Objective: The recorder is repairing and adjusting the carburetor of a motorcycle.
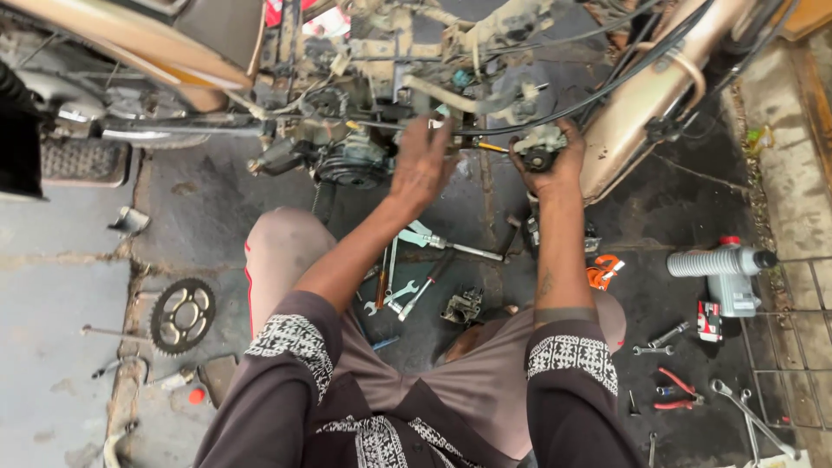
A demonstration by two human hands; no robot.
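Crouching under the stripped bike, I have both hands up at the engine [347, 147], far from me and above my knees. My right hand [548, 165] is closed around a small carburettor [539, 143], gripping it from below with the fingers wrapped round its bowl. My left hand [422, 165] is curled at the engine's intake side, fingers bent onto something metal there; what exactly it pinches I cannot tell, as the back of the hand hides it.

I judge the work to be midway: the carburettor is free of the engine, hanging apart from it on the right, with a black cable [607, 91] running off to the far right. The sprocket [182, 315] lies off on the floor at left, spanners [400, 290] between my knees, so plenty is still apart.

The carburettor's long axis runs roughly left to right, its mouth facing left toward the engine.
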